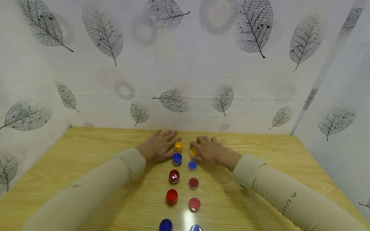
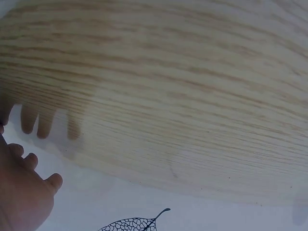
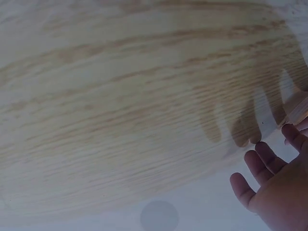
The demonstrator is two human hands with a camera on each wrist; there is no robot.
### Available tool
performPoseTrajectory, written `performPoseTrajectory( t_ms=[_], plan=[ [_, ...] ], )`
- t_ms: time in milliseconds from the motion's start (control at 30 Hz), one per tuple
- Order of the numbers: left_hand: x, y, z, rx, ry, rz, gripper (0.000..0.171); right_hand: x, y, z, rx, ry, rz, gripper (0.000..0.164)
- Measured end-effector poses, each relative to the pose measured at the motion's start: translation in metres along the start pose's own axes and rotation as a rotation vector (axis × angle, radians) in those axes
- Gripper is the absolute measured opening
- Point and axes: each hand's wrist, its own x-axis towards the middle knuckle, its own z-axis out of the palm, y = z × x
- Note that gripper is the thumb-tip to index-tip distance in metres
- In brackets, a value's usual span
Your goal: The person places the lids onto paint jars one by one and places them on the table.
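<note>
In the head view my left hand (image 1: pixel 157 147) reaches to the back of the table, its thumb and index finger on either side of an open yellow paint jar (image 1: pixel 178 147). The other fingers spread toward the wall. My right hand (image 1: pixel 209 150) pinches a yellow lid (image 1: pixel 193 152) between thumb and forefinger, partly covering it. Just in front stand an open blue paint jar (image 1: pixel 177 159) and a blue lid (image 1: pixel 192 165). The wrist views show only part of the left hand (image 2: pixel 24 192) and the right hand (image 3: pixel 284 187), with neither jar nor lid clearly visible.
A dark red jar (image 1: pixel 174 176), a bright red jar (image 1: pixel 171 197) and a dark blue jar (image 1: pixel 166 225) continue the row toward me. Beside them lie a dark red lid (image 1: pixel 193 183), a pinkish-red lid (image 1: pixel 194 204) and a blue lid (image 1: pixel 196 227). Leaf-patterned cloth (image 1: pixel 185 73) hangs behind the wooden table (image 1: pixel 95 144).
</note>
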Motion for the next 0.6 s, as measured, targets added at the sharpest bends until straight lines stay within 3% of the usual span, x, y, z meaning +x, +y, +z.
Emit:
performPoseTrajectory(
  t_ms=[333, 600],
  plan=[
    [0.011, -0.001, 0.009, 0.036, -0.048, -0.021, 0.07, 0.011, 0.0, 0.003, -0.046, 0.014, -0.004, 0.05],
    [0.02, 0.001, 0.01, -0.041, -0.024, -0.022, 0.076, 0.013, -0.001, 0.001, -0.001, 0.011, -0.005, 0.047]
  ],
)
